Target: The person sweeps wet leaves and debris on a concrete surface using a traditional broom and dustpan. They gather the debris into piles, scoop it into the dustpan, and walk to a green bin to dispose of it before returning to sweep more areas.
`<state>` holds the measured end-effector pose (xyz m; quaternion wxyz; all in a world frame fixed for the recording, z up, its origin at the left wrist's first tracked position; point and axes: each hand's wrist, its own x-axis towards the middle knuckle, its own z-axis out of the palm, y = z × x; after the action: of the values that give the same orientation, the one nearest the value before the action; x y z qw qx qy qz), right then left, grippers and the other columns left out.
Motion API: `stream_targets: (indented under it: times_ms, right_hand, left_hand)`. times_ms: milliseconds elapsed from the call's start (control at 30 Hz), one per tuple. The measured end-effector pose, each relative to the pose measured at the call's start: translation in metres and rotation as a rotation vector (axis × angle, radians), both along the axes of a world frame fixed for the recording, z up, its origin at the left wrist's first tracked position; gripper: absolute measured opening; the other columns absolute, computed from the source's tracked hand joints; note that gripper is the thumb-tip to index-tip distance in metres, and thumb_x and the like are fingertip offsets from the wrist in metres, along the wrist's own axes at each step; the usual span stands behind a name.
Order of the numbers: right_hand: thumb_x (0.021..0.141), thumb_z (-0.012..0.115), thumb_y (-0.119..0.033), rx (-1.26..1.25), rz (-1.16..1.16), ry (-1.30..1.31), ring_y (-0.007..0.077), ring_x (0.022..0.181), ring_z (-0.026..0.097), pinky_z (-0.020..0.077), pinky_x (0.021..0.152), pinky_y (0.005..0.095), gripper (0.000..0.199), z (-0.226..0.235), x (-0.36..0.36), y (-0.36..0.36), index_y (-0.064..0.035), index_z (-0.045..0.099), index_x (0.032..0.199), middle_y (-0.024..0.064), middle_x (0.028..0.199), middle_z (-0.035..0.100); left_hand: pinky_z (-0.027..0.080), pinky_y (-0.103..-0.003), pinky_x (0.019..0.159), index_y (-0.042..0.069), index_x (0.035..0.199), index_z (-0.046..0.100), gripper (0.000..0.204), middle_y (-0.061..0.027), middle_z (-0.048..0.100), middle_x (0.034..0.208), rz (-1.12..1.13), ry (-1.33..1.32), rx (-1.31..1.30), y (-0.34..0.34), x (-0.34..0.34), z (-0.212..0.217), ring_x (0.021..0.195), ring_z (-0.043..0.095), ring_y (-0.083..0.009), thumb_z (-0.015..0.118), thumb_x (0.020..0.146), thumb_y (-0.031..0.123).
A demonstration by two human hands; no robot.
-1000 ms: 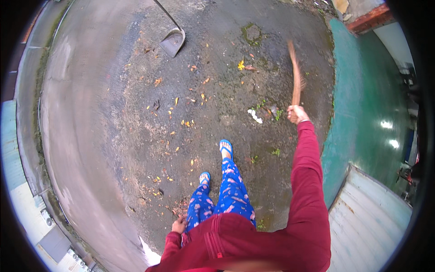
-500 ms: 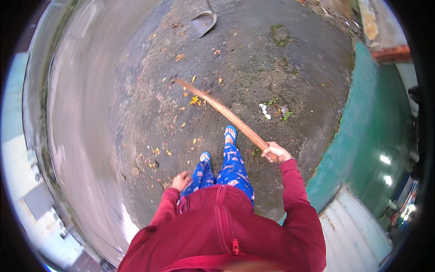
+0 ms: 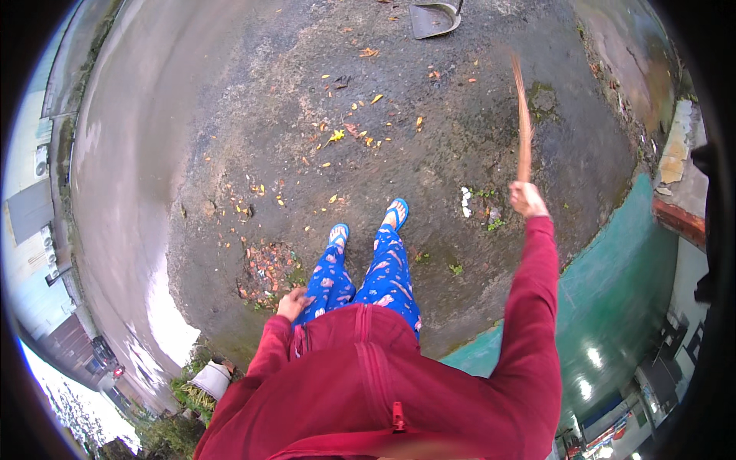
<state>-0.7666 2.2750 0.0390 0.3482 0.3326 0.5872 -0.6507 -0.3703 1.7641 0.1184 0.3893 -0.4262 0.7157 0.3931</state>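
Observation:
My right hand (image 3: pixel 529 201) is closed round the near end of a stick broom (image 3: pixel 524 126), a reddish-brown bundle of thin twigs. The broom reaches away from me, its far tips fanning out and blurred above the dark ground. By my left thigh hangs my left hand (image 3: pixel 292 303), its fingers loosely bent and apart, with nothing visible in it. A grey dustpan (image 3: pixel 434 21) rests on the ground at the far edge of view. Yellow leaves (image 3: pixel 336 136) and small brown ones lie scattered ahead of my feet.
Blue flip-flops (image 3: pixel 395 212) are on my feet. Beside the broom are white bits (image 3: pixel 466 202) and small green weeds (image 3: pixel 495 224). A green floor (image 3: pixel 590 284) borders the rough ground at right, near a red-edged block (image 3: pixel 678 221). A patch of reddish rubble (image 3: pixel 270 270) lies left.
My right hand has swung the broom outward to the right, from pointing far left to pointing nearly straight ahead. The view has turned; the dustpan now appears farther right. My left hand stays by my thigh.

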Motion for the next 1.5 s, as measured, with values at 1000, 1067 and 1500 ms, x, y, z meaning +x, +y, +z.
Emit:
stream_targets:
  times_ms: [1000, 1067, 1500]
  right_hand:
    - [0.066, 0.055, -0.007, 0.005, 0.285, -0.122, 0.0130, 0.042, 0.046, 0.0411, 0.037, 0.0270, 0.006, 0.077, 0.055, -0.096, -0.0045, 0.050, 0.066, 0.0023, 0.054, 0.047]
    - [0.065, 0.056, -0.008, -0.005, 0.356, -0.300, 0.0134, 0.043, 0.047, 0.0420, 0.038, 0.0270, 0.006, 0.064, 0.048, -0.110, -0.0048, 0.050, 0.066, 0.0023, 0.054, 0.047]
    - [0.059, 0.062, -0.004, -0.461, 0.561, -0.452, 0.0075, 0.039, 0.045, 0.0348, 0.033, 0.0202, 0.045, 0.070, 0.028, -0.093, -0.0009, 0.044, 0.100, -0.0005, 0.056, 0.048]
  left_hand:
    - [0.045, -0.028, 0.055, 0.010, 0.110, 0.049, 0.031, -0.0042, 0.059, 0.083, 0.623, -0.028, 0.126, -0.040, 0.010, -0.066, 0.067, 0.055, -0.0121, 0.042, 0.080, 0.008]
    - [0.045, -0.028, 0.056, 0.010, 0.111, 0.048, 0.032, -0.0046, 0.059, 0.083, 0.791, 0.025, 0.077, -0.023, 0.009, -0.057, 0.069, 0.056, -0.0119, 0.043, 0.079, 0.008]
    - [0.046, -0.027, 0.065, 0.011, 0.114, 0.044, 0.033, -0.0058, 0.058, 0.091, 0.468, 0.224, 0.323, 0.032, -0.172, -0.025, 0.078, 0.056, -0.0139, 0.044, 0.082, 0.013]
